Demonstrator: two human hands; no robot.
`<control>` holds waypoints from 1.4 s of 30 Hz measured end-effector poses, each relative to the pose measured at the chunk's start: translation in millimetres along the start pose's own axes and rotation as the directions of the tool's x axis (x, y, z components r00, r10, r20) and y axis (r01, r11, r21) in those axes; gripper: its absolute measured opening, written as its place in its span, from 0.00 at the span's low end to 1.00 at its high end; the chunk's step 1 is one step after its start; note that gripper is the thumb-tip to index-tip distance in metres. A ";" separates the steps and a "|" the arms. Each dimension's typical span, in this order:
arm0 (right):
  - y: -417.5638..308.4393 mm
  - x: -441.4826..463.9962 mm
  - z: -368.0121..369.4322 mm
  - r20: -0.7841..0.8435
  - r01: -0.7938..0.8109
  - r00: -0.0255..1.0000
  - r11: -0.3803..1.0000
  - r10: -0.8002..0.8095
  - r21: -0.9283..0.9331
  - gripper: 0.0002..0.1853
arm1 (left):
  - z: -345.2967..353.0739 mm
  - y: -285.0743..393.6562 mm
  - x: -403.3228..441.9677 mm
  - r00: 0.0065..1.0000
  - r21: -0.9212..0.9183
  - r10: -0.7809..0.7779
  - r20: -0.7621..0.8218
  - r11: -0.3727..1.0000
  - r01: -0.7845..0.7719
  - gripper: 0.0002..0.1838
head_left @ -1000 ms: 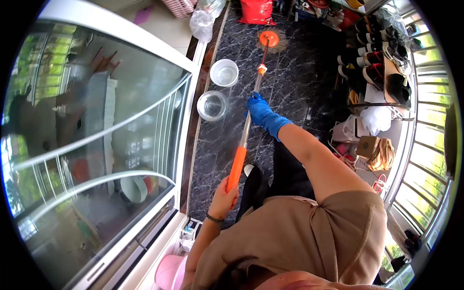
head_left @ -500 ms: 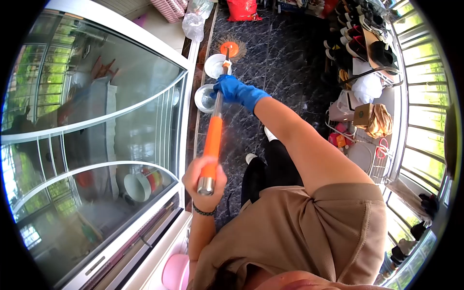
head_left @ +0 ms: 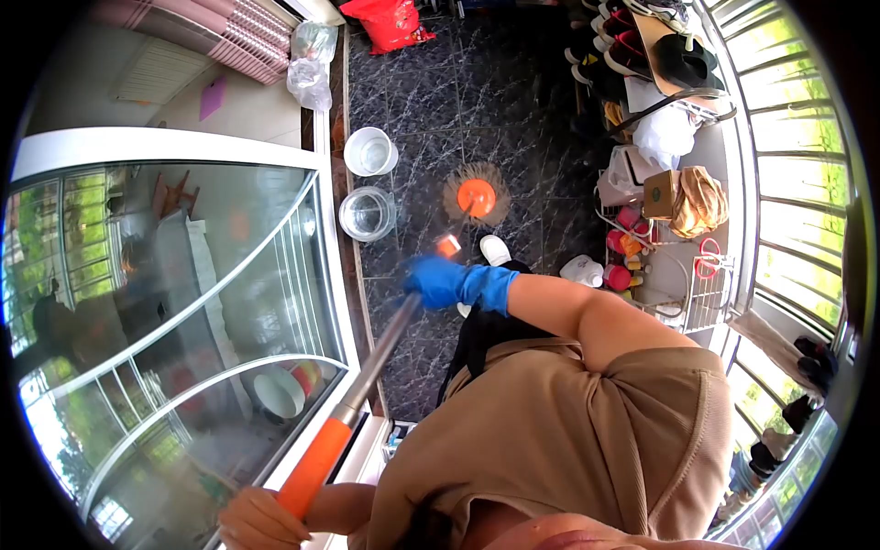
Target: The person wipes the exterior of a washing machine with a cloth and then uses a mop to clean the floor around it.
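Observation:
A round-headed spin mop [head_left: 476, 198] with an orange hub and grey-brown fringe lies fringe-down on the dark marbled floor [head_left: 417, 353]. Its metal pole runs back toward me, ending in an orange grip [head_left: 316, 466]. My right hand [head_left: 443, 282], in a blue rubber glove and slightly blurred, is closed around the pole's middle. At the lower left, my bare left hand [head_left: 261, 520] wraps the end of the orange grip. Left of the mop head stand a white bucket [head_left: 391, 154] and a clear round tub [head_left: 345, 226], apparently with water in it.
A glass door [head_left: 174, 293] in a white frame borders the left side. On the right are a rack with shoes [head_left: 683, 60], a cardboard box [head_left: 658, 194] and several bottles [head_left: 584, 270]. A red bag [head_left: 390, 25] lies at the far end. My white shoe [head_left: 495, 250] is near the mop.
The mop head has moved right and nearer, from behind the containers. My left hand has drawn back to the lower left, my right hand has come nearer, and the view has shifted.

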State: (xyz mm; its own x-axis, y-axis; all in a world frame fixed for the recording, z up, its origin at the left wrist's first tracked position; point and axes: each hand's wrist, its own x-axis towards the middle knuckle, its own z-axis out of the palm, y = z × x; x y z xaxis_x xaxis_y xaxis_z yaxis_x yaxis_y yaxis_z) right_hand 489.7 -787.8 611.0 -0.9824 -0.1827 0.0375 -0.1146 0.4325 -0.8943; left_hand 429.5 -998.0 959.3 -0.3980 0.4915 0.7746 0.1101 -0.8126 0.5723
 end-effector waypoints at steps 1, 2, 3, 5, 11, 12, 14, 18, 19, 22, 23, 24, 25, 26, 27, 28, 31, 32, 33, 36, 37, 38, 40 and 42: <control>20.0 -4.2 1.0 0.134 -0.067 0.988 0.997 0.072 -0.041 0.15 | 4.3 -4.7 2.4 1.000 -0.001 -0.005 0.009 1.000 0.005 0.13; 33.7 -2.2 -7.2 0.126 -0.063 0.990 0.997 0.068 -0.044 0.15 | 9.8 -12.9 1.4 0.995 0.059 -0.086 -0.047 0.994 0.089 0.14; 46.3 -2.6 -12.5 0.152 -0.042 0.987 0.996 0.054 -0.079 0.17 | 14.3 -16.2 -2.8 0.978 0.116 -0.168 -0.121 0.976 0.182 0.15; 61.3 -5.6 -23.7 0.146 -0.047 0.987 0.993 0.062 -0.109 0.17 | -4.9 10.8 -54.5 0.939 0.245 -0.216 -0.267 0.927 0.283 0.18; 182.4 1.2 -130.6 -0.298 -0.161 0.953 0.929 0.058 -0.333 0.07 | 5.6 -144.6 -60.8 0.844 0.507 -0.407 -0.349 0.676 0.535 0.12; 190.0 -3.5 -149.6 -0.331 -0.229 0.937 0.913 0.113 -0.338 0.04 | 1.2 -175.4 -71.5 0.861 0.511 -0.430 -0.271 0.694 0.507 0.10; 214.8 -10.5 -169.6 -0.462 -0.269 0.883 0.896 0.082 -0.355 0.03 | 2.3 -230.6 -102.4 0.821 0.436 -0.477 -0.315 0.696 0.571 0.08; 279.4 -14.2 -147.0 -0.610 -0.179 0.565 0.804 0.556 0.567 0.02 | 14.1 -280.0 -125.1 0.796 0.490 -0.572 -0.200 0.645 0.587 0.09; 281.7 -22.1 -145.9 -0.595 -0.115 0.497 0.727 0.632 0.677 0.03 | 18.5 -274.8 -122.0 0.797 0.499 -0.585 -0.149 0.652 0.571 0.10; 202.9 -40.6 -126.4 -0.658 -0.367 0.748 0.880 0.088 -0.301 0.08 | 11.0 -233.5 -128.2 0.805 0.515 -0.575 -0.147 0.650 0.558 0.14; 187.8 -38.8 -105.6 -0.703 -0.332 0.711 0.885 0.009 -0.325 0.10 | 4.0 -210.9 -132.3 0.820 0.521 -0.555 -0.141 0.662 0.538 0.14; 165.4 -37.4 -85.1 -0.714 -0.314 0.700 0.893 -0.011 -0.321 0.11 | -2.9 -186.2 -134.2 0.823 0.515 -0.547 -0.153 0.667 0.539 0.15; 147.1 -34.5 -60.4 -0.694 -0.331 0.718 0.905 0.059 -0.265 0.11 | -11.3 -158.6 -136.5 0.827 0.508 -0.538 -0.165 0.672 0.539 0.15; 113.1 -33.8 -36.9 -0.737 -0.260 0.676 0.933 -0.008 -0.248 0.11 | -23.9 -127.3 -141.4 0.838 0.496 -0.529 -0.134 0.696 0.519 0.16; 88.0 -31.8 -11.9 -0.685 -0.296 0.725 0.931 0.073 -0.214 0.08 | -35.6 -97.7 -146.1 0.851 0.483 -0.515 -0.107 0.721 0.497 0.16; 69.7 -31.5 17.6 -0.672 -0.277 0.737 0.937 0.066 -0.212 0.07 | -44.2 -66.3 -147.7 0.858 0.481 -0.505 -0.094 0.731 0.484 0.16; -3.3 -36.3 72.2 -0.606 -0.308 0.784 0.932 0.134 -0.193 0.05 | -65.1 2.7 -158.7 0.838 0.414 -0.545 0.015 0.766 0.491 0.17; -9.1 -39.4 84.4 -0.605 -0.310 0.784 0.931 0.136 -0.191 0.05 | -71.7 14.9 -169.4 0.826 0.382 -0.562 -0.036 0.756 0.531 0.16; -8.4 -43.1 94.5 -0.582 -0.338 0.797 0.918 0.161 -0.209 0.06 | -77.3 21.7 -179.4 0.812 0.350 -0.578 -0.083 0.746 0.567 0.15; 42.1 -59.3 122.7 -0.593 -0.417 0.779 0.875 0.205 -0.245 0.11 | -83.2 4.7 -212.5 0.785 0.270 -0.617 -0.064 0.746 0.609 0.14; 60.5 -68.7 123.6 -0.594 -0.483 0.761 0.839 0.261 -0.250 0.11 | -77.3 -10.5 -224.7 0.783 0.230 -0.601 -0.161 0.749 0.622 0.16; 71.1 -79.5 116.4 -0.585 -0.494 0.754 0.845 0.299 -0.205 0.11 | -75.6 -25.7 -235.1 0.772 0.226 -0.620 -0.139 0.739 0.634 0.16; 92.4 -102.2 108.0 -0.592 -0.573 0.717 0.796 0.369 -0.197 0.13 | -66.2 -49.2 -248.8 0.739 0.252 -0.668 -0.087 0.703 0.665 0.13; 98.3 -125.2 108.1 -0.590 -0.593 0.724 0.758 0.357 -0.270 0.13 | -60.2 -52.2 -258.8 0.724 0.286 -0.690 -0.015 0.690 0.664 0.14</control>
State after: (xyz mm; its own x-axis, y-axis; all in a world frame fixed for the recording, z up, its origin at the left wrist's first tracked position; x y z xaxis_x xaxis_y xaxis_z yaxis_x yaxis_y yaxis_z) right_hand 617.4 -817.9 470.2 -0.8392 0.5431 -0.0288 0.4564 0.6745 -0.5803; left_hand 472.0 -1101.7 712.8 -0.3776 0.9117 0.1616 0.0725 -0.1449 0.9868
